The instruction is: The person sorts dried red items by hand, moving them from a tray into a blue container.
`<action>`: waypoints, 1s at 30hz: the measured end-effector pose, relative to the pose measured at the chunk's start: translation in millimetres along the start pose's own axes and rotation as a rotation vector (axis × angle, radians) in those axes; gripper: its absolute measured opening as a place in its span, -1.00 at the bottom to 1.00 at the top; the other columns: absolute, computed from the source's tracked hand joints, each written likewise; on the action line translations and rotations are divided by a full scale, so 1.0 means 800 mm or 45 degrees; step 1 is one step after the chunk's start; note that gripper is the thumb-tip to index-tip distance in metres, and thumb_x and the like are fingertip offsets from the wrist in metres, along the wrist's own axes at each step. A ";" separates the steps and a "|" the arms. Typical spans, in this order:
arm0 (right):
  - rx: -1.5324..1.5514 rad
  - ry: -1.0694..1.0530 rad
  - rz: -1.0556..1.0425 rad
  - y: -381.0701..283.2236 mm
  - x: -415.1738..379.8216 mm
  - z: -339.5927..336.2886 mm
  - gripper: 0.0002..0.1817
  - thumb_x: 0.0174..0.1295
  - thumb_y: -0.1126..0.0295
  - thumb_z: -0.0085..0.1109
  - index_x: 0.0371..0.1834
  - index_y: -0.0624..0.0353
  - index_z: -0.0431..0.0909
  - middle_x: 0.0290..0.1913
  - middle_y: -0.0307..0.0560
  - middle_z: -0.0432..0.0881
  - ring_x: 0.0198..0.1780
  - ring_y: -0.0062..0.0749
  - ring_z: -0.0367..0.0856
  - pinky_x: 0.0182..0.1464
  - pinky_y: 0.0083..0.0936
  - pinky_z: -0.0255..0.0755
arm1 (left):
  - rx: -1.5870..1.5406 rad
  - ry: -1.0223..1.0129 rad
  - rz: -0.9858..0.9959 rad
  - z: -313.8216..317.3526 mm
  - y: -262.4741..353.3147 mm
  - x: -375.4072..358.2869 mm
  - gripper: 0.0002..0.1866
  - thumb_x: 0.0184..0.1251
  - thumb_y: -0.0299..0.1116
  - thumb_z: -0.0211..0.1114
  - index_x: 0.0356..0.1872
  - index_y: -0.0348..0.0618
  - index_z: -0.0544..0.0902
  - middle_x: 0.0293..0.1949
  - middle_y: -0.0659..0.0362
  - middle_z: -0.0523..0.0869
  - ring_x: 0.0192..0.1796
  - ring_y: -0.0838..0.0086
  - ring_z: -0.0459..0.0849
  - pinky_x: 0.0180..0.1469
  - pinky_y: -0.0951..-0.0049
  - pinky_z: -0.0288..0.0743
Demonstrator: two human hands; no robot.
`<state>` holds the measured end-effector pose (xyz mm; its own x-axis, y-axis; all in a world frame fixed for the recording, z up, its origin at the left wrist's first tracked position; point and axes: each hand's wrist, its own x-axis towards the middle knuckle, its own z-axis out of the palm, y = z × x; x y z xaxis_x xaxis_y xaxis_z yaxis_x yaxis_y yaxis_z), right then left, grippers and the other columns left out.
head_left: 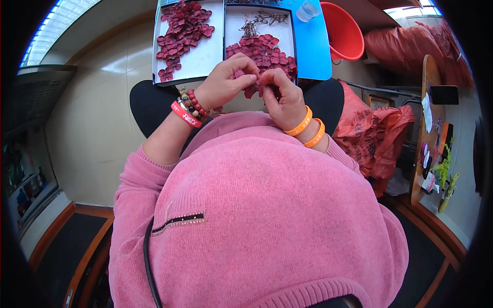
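A pink sweater (277, 205) is seen nearest the camera, with both arms stretched out beyond it. A dark red cloth flower (251, 91) is held in front of the trays' near edge, between the left hand (247, 74) and the right hand (263, 85). Both hands are narrowed, with thumb and fingers brought together at the flower; its exact grip is partly hidden by the fingers. Red and dark beads (192, 102) and a red band (186, 114) are worn on the left wrist, and two orange bands (303, 123) on the right.

Loose dark red flowers (184, 33) are spread in the left tray (208, 56). More red petals (267, 51) are heaped in the right tray (233, 23), with thin brown stems (251, 26) beyond them. A clear cup (307, 11) is set on the blue worktop (314, 51), beside which a red bucket (341, 31) is seen.
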<state>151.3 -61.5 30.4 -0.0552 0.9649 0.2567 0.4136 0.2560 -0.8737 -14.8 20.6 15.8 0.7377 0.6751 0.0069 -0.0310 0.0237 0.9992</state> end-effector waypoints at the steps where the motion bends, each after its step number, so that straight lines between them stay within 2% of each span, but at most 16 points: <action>1: -0.018 0.005 -0.019 0.000 0.001 -0.001 -0.80 0.08 0.71 0.03 -0.24 0.24 0.41 -0.37 0.00 0.57 -0.35 -0.28 0.62 -0.31 -0.50 0.48 | -0.025 -0.026 -0.048 -0.002 0.003 0.000 -0.87 0.36 -0.40 0.10 -0.17 -0.21 0.53 -0.29 0.24 0.55 -0.36 0.64 0.56 -0.30 0.59 0.47; 5: 0.133 0.073 0.120 0.005 0.002 0.000 -0.86 0.15 0.67 0.01 -0.24 0.25 0.41 -0.42 -0.02 0.58 -0.44 -0.37 0.60 -0.36 -0.52 0.48 | -0.072 -0.071 -0.109 0.001 -0.002 0.009 -0.89 0.39 -0.45 0.07 -0.15 -0.23 0.47 -0.26 0.25 0.54 -0.36 0.65 0.52 -0.32 0.61 0.44; 6: 0.252 0.069 0.300 0.000 0.006 -0.003 -0.90 0.21 0.60 0.04 -0.22 0.25 0.43 -0.46 -0.13 0.58 -0.48 -0.52 0.57 -0.40 -0.58 0.47 | -0.067 -0.059 -0.091 0.004 -0.003 0.013 -0.90 0.39 -0.47 0.06 -0.14 -0.23 0.45 -0.26 0.25 0.54 -0.36 0.66 0.51 -0.32 0.61 0.43; 9: 0.584 0.036 0.591 -0.004 0.028 -0.017 -0.89 0.23 0.53 0.09 -0.19 0.26 0.46 -0.45 -0.23 0.58 -0.42 -0.66 0.55 -0.40 -0.67 0.45 | 0.403 0.129 0.289 0.010 0.007 0.030 -0.92 0.39 -0.53 0.02 -0.16 -0.23 0.44 -0.24 0.24 0.54 -0.34 0.66 0.48 -0.28 0.63 0.43; 10: 0.557 0.072 0.569 -0.007 0.034 -0.022 -0.87 0.23 0.49 0.12 -0.19 0.26 0.52 -0.44 -0.28 0.59 -0.41 -0.71 0.54 -0.40 -0.73 0.44 | 0.433 0.162 0.337 0.010 0.014 0.036 -0.94 0.39 -0.55 0.02 -0.18 -0.24 0.43 -0.21 0.23 0.53 -0.29 0.65 0.48 -0.25 0.63 0.43; 11: 0.544 0.157 0.353 0.006 0.040 -0.020 -0.87 0.22 0.48 0.16 -0.22 0.27 0.55 -0.42 -0.27 0.60 -0.43 -0.74 0.52 -0.41 -0.76 0.44 | 0.437 0.167 0.377 0.009 0.017 0.041 -0.94 0.39 -0.55 0.02 -0.18 -0.23 0.43 -0.21 0.22 0.53 -0.27 0.64 0.48 -0.23 0.63 0.43; 13: 0.605 0.137 0.452 -0.008 0.048 -0.033 -0.87 0.18 0.47 0.20 -0.23 0.25 0.57 -0.40 -0.26 0.62 -0.47 -0.72 0.53 -0.46 -0.78 0.44 | 0.443 0.174 0.458 0.007 0.022 0.051 -0.94 0.38 -0.55 0.02 -0.18 -0.23 0.43 -0.20 0.21 0.52 -0.22 0.62 0.48 -0.19 0.62 0.44; 14: 0.629 0.125 0.532 -0.014 0.051 -0.037 -0.88 0.17 0.47 0.21 -0.24 0.25 0.57 -0.40 -0.26 0.62 -0.49 -0.71 0.54 -0.49 -0.77 0.44 | 0.592 0.212 0.511 0.006 0.027 0.052 -0.92 0.32 -0.57 0.08 -0.21 -0.23 0.45 -0.20 0.14 0.54 -0.16 0.46 0.54 -0.15 0.52 0.46; 17: 0.718 0.094 0.751 -0.024 0.048 -0.042 -0.90 0.15 0.48 0.23 -0.27 0.22 0.58 -0.41 -0.26 0.62 -0.52 -0.68 0.55 -0.56 -0.75 0.44 | 1.127 0.270 0.790 0.012 0.041 0.051 -0.89 0.22 -0.59 0.15 -0.25 -0.23 0.47 -0.20 0.05 0.54 -0.13 0.24 0.55 -0.09 0.38 0.46; 19: 0.793 0.092 0.860 -0.023 0.044 -0.040 -0.91 0.14 0.48 0.23 -0.29 0.20 0.59 -0.42 -0.26 0.61 -0.55 -0.66 0.56 -0.60 -0.72 0.44 | 1.138 0.249 0.825 0.012 0.036 0.049 -0.87 0.16 -0.60 0.17 -0.26 -0.22 0.50 -0.21 0.04 0.54 -0.14 0.16 0.53 -0.09 0.31 0.44; 20: 0.738 0.089 0.863 -0.014 0.041 -0.039 -0.92 0.17 0.42 0.21 -0.30 0.15 0.58 -0.45 -0.29 0.60 -0.57 -0.66 0.57 -0.64 -0.75 0.35 | 1.143 0.240 0.845 0.012 0.031 0.047 -0.86 0.13 -0.60 0.18 -0.27 -0.22 0.51 -0.21 0.04 0.54 -0.14 0.11 0.52 -0.09 0.28 0.42; 22: 0.630 0.087 0.867 0.016 0.030 -0.033 -0.92 0.22 0.32 0.19 -0.31 0.04 0.56 -0.52 -0.36 0.58 -0.60 -0.67 0.59 -0.72 -0.81 0.17 | 1.117 0.268 0.514 -0.001 -0.004 0.040 -0.82 0.11 -0.62 0.18 -0.25 -0.19 0.53 -0.23 0.08 0.54 -0.16 0.13 0.52 -0.11 0.27 0.41; 23: 0.600 0.081 0.873 0.027 0.024 -0.032 -0.93 0.22 0.33 0.18 -0.32 0.04 0.56 -0.52 -0.35 0.58 -0.60 -0.67 0.59 -0.72 -0.80 0.17 | 1.102 0.280 0.349 -0.010 -0.027 0.034 -0.81 0.10 -0.62 0.18 -0.24 -0.17 0.54 -0.24 0.10 0.54 -0.17 0.14 0.52 -0.11 0.26 0.40; 25: 0.542 0.061 0.888 0.045 0.011 -0.032 -0.94 0.22 0.35 0.16 -0.33 0.05 0.55 -0.52 -0.35 0.58 -0.60 -0.66 0.59 -0.72 -0.79 0.18 | 1.316 0.185 0.234 -0.028 -0.078 0.012 -0.77 0.06 -0.58 0.18 -0.23 -0.09 0.56 -0.25 0.14 0.55 -0.13 0.21 0.53 -0.04 0.21 0.34; 26: 0.544 0.052 0.941 0.048 0.006 -0.029 -0.95 0.21 0.39 0.15 -0.33 0.08 0.55 -0.52 -0.32 0.58 -0.61 -0.64 0.59 -0.69 -0.77 0.28 | 1.420 0.136 0.172 -0.032 -0.094 0.006 -0.75 0.04 -0.55 0.19 -0.22 -0.05 0.57 -0.25 0.16 0.55 -0.11 0.24 0.53 0.00 0.19 0.31; 30: 0.540 -0.092 1.017 0.066 -0.009 -0.013 -0.96 0.14 0.49 0.16 -0.37 0.20 0.55 -0.55 -0.24 0.54 -0.66 -0.58 0.52 -0.63 -0.66 0.39 | 1.585 0.020 0.138 -0.029 -0.099 0.004 -0.63 0.00 -0.56 0.20 -0.11 0.05 0.58 -0.02 0.14 0.52 0.13 0.24 0.44 0.19 0.02 0.18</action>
<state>183.0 -55.9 -13.0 0.0418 0.8622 -0.5048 -0.0151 -0.5047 -0.8632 -25.7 38.2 -64.6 0.7628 0.6390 0.0991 0.5741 -0.7397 0.3511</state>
